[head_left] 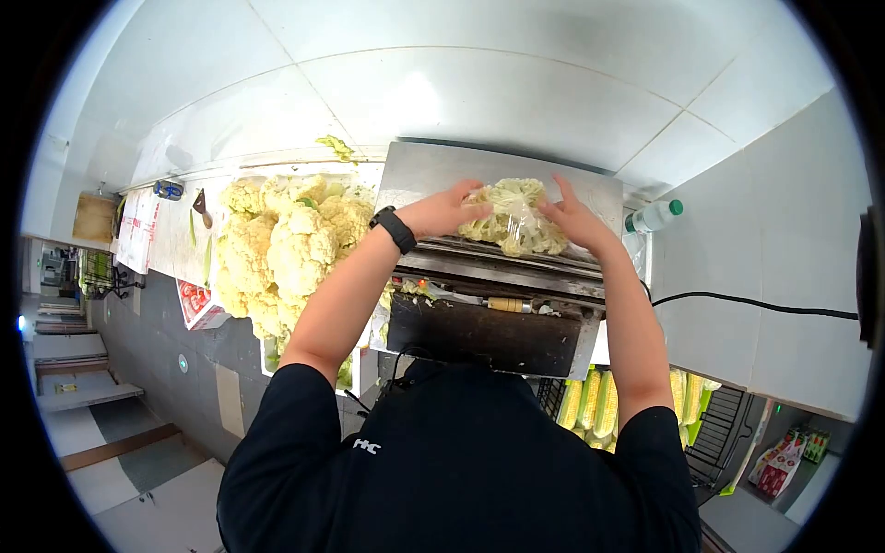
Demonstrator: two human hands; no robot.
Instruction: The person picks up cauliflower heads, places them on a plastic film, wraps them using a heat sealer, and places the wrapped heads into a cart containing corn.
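A pack of cauliflower florets (516, 221) in shiny clear film lies on a metal wrapping station, over the edge between its steel plate (415, 180) and the dark slot in front. My left hand (450, 210) grips the pack from its left side, fingertips on the florets. From the right, my right hand (573, 217) holds the other side, with one finger pointing up and away. The undersides of the florets and some fingertips are hidden. A black watch is on my left wrist.
Heaped cauliflower heads (300, 240) stand at the left. A knife (202, 208) lies beyond them. A green-capped bottle (653, 217) sits at the right, near a black cable (756, 297). Below are a wood-handled tool (507, 304) and corn cobs (604, 405).
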